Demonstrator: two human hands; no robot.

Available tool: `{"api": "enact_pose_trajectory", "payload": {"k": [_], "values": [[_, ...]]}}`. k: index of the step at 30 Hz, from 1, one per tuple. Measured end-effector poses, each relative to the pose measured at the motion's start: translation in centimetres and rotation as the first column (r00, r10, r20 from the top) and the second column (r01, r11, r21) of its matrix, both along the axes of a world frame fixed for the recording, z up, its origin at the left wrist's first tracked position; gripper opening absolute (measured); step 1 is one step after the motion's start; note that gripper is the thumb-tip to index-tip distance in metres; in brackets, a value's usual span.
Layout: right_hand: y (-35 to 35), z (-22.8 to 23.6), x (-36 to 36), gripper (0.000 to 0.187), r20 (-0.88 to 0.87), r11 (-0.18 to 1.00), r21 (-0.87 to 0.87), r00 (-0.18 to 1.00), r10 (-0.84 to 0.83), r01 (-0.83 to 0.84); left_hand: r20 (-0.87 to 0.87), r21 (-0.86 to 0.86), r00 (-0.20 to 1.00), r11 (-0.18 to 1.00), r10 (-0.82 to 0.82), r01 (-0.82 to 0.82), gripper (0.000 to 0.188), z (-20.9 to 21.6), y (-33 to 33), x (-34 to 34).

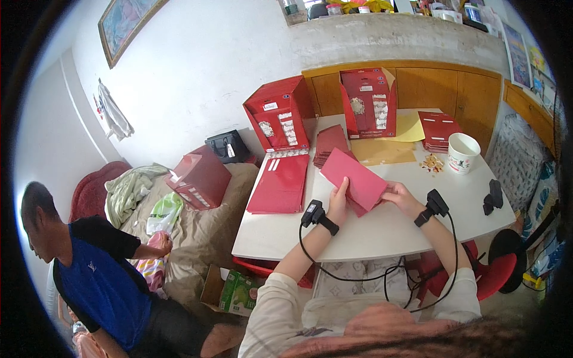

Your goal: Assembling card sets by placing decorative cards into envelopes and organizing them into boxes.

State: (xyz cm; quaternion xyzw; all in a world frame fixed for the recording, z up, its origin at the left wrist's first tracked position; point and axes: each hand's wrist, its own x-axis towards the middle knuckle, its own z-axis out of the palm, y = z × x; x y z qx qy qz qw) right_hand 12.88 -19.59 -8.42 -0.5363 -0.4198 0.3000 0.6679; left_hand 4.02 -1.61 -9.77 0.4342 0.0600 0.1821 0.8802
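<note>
Over the white table, my left hand [338, 201] grips a flat, pinkish-red rectangular paper piece [353, 179], thumb on top and the other fingers hidden beneath. My right hand [401, 198] is closed at the piece's right edge. A darker red part shows under its lower edge. Just beyond it lies a stack of red flat pieces [329, 145], partly covered. Left of my hands is a pile of glossy red folders [279, 186]. Yellow paper sheets [382, 153] lie beyond my right hand. Both wrists carry a strapped-on black device with a cable.
Two red display boxes [277, 113] [368, 101] stand at the table's back. At right are a red stack [439, 128], small loose bits [432, 163], a white paper cup [463, 153] and black objects [493, 196]. A person [101, 262] is by the bed at left.
</note>
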Motion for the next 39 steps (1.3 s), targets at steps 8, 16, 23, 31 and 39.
{"api": "enact_pose_trajectory", "payload": {"k": [8, 16, 23, 31, 39], "values": [[0.1, 0.0, 0.0, 0.024, 0.003, 0.997, -0.011, 0.998, -0.070, 0.070, 0.102, -0.014, 0.994, 0.999, -0.048, 0.050, 0.036, -0.6, 0.4, 0.3], [0.5, -0.9, 0.2, 0.022, 0.144, 0.997, 0.027, 0.987, -0.078, 0.075, 0.123, -0.054, 0.989, 0.994, -0.086, 0.093, 0.036, -0.4, 0.2, 0.2], [0.5, -1.3, 0.4, 0.021, 0.133, 0.989, 0.025, 0.980, -0.151, 0.148, 0.161, -0.058, 0.983, 0.993, -0.092, 0.102, 0.030, 0.3, -0.2, -0.1], [0.4, -1.2, 0.5, 0.020, 0.137, 0.988, 0.039, 0.979, -0.152, 0.148, 0.161, -0.061, 0.984, 0.994, -0.075, 0.086, 0.030, 0.5, -0.4, -0.2], [0.4, -1.0, 0.5, 0.021, 0.175, 0.983, 0.030, 0.968, -0.182, 0.180, 0.161, -0.057, 0.980, 0.991, -0.113, 0.124, 0.030, 0.7, -0.2, -0.4]]}}
